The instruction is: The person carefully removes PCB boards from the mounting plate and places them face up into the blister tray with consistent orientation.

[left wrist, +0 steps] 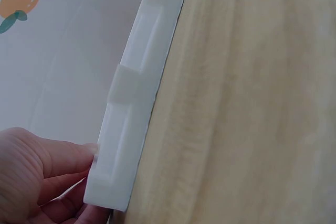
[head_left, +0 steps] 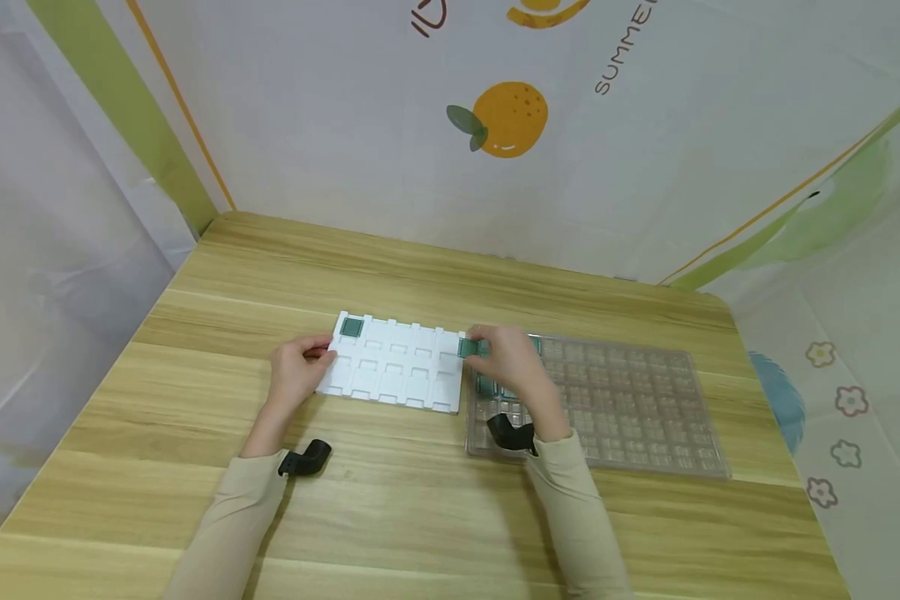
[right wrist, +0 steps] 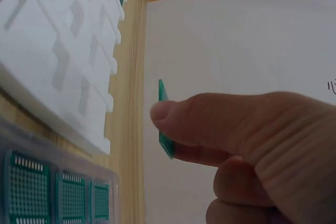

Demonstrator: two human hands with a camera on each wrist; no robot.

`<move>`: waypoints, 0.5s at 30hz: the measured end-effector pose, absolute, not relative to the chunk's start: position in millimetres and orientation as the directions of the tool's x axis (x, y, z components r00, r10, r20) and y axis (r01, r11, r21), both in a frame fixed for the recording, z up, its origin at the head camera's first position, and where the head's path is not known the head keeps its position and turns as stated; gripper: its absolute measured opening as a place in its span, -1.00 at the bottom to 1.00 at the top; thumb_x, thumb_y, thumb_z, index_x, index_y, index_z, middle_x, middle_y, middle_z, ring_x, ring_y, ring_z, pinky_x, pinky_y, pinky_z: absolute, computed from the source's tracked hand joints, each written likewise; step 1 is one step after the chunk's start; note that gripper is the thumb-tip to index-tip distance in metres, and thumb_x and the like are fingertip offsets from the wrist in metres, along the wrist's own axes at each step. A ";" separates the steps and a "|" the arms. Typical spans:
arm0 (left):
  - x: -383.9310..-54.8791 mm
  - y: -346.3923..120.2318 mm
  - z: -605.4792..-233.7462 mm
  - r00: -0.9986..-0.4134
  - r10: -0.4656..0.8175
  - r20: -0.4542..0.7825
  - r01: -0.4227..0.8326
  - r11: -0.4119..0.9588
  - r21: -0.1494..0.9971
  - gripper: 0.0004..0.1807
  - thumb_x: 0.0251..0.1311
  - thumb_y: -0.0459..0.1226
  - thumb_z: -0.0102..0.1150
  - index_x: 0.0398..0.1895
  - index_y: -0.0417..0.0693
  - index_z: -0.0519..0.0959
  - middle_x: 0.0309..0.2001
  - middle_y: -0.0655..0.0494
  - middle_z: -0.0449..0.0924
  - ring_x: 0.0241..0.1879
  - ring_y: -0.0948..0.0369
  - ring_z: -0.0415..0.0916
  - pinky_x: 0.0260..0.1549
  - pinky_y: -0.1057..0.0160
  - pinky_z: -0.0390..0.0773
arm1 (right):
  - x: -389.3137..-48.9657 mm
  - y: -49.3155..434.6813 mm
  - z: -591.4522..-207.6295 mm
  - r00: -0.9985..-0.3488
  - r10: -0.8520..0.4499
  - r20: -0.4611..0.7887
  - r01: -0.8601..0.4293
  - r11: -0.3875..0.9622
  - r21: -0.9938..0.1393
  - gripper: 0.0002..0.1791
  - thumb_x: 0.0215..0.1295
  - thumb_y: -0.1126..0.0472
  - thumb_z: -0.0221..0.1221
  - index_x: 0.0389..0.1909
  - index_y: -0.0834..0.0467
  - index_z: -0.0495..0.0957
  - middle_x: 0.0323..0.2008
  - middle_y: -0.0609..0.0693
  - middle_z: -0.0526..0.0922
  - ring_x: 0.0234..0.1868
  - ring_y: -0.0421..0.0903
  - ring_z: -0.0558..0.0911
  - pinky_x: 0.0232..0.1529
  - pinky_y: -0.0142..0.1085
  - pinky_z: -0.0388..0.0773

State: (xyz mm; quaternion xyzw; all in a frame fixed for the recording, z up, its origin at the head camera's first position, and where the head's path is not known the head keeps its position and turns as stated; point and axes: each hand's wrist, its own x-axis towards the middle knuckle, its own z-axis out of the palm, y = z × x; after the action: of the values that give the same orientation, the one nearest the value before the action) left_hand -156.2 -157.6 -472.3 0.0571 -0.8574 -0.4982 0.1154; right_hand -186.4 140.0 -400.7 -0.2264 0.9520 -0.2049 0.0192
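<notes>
A white tray (head_left: 393, 360) with two rows of shallow pockets lies on the table. At its left end my left hand (head_left: 294, 367) holds the edge; the left wrist view shows the thumb on the tray's side (left wrist: 118, 140). One green circuit board (head_left: 352, 327) sits in the far-left pocket. Over the tray's right end, my right hand (head_left: 512, 360) pinches another small green circuit board (right wrist: 165, 142) between thumb and finger, raised clear of the trays in the right wrist view. Beneath that hand is a clear plastic tray (head_left: 630, 400) with several green boards (right wrist: 29, 190) in its left compartments.
The clear tray reaches far to the right on the wooden table (head_left: 390, 517). A printed curtain (head_left: 330, 142) hangs behind the table and along both sides. Each wrist carries a black camera mount (head_left: 307, 458).
</notes>
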 end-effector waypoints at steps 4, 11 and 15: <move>-156.9 -157.8 -473.6 -0.967 -0.217 0.135 0.007 0.507 0.862 -0.77 0.05 -0.55 0.18 -0.19 -0.50 0.60 -0.31 -0.36 0.61 -0.31 -0.08 0.54 -0.46 0.66 0.32 | -184.3 147.0 -399.0 -0.904 -0.426 0.024 -0.395 0.814 -0.426 -0.70 0.12 0.24 0.28 -0.13 0.27 0.63 -0.83 -0.13 0.12 -0.77 -0.26 0.03 -0.70 -0.43 0.06; -157.7 -158.1 -475.1 -0.965 -0.215 0.148 0.018 0.513 0.858 -0.78 0.04 -0.55 0.19 -0.20 -0.50 0.60 -0.31 -0.36 0.61 -0.32 -0.08 0.55 -0.46 0.67 0.32 | -179.4 159.6 -398.8 -0.916 -0.401 0.000 -0.359 0.821 -0.444 -0.69 0.11 0.25 0.29 -0.12 0.29 0.62 -0.82 -0.15 0.15 -0.77 -0.25 0.09 -0.71 -0.42 0.09; -158.2 -157.6 -475.0 -0.963 -0.223 0.152 0.017 0.512 0.859 -0.78 0.03 -0.55 0.19 -0.21 -0.49 0.61 -0.33 -0.36 0.61 -0.34 -0.06 0.55 -0.47 0.68 0.31 | -178.5 167.6 -400.3 -0.918 -0.396 -0.015 -0.349 0.824 -0.446 -0.67 0.11 0.24 0.29 -0.10 0.29 0.61 -0.82 -0.15 0.10 -0.76 -0.24 0.07 -0.70 -0.42 0.09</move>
State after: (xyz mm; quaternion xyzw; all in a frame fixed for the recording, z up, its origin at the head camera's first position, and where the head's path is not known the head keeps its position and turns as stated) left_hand -158.2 -157.6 -475.0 0.0596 -0.8607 -0.4905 0.1223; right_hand -178.5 167.6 -400.3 -0.1953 0.9536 -0.2228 0.0532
